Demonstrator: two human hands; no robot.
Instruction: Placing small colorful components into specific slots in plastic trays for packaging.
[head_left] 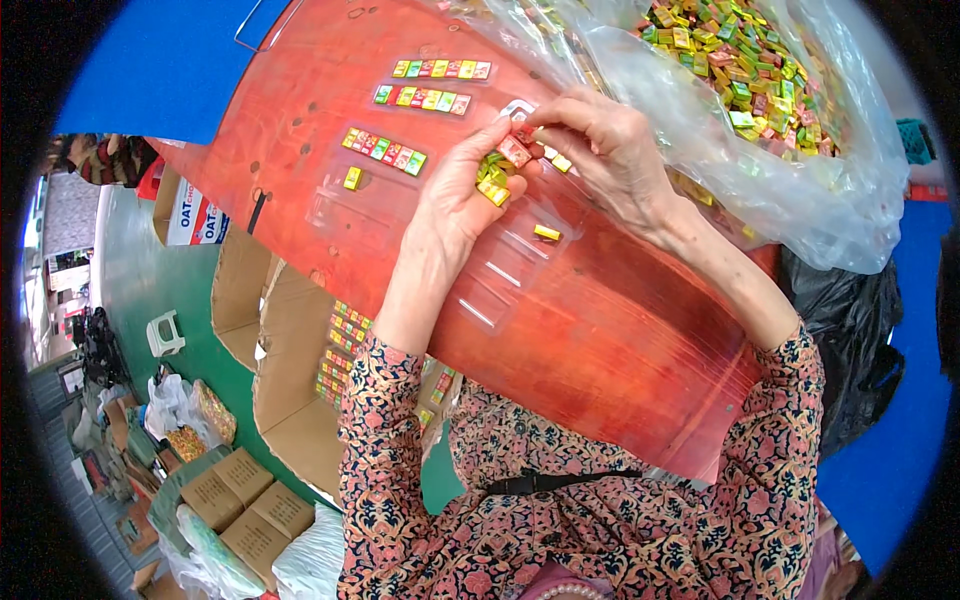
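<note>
Close and slow work is better than quick work

The red table [620, 330] carries the whole work. On its far right side rests a big clear bag [850, 200] with many coloured blocks [740, 75]. Toward the table's far left edge, three finished rows [422, 100] lie in clear plastic. An open tray [487, 320] lies by the near edge, with one yellow block [546, 232] at its far end, as it seems.

I judge that the step is to pick blocks singly and set them in slots. To do it well, hold the cupped palm low above the open tray, turn each block face up before the release, and press lightly, because thin plastic may slide.

The left forearm rises steeply over the near edge; the right one comes slantwise from the table's right side. The left hand [452, 195] is cupped, fingers curled around a handful of blocks [492, 190]. The right hand [612, 140] bends at the wrist, back upward; its thumb and forefinger appear to pinch the red block [514, 151] on top. The exact contact is partly hidden.
</note>
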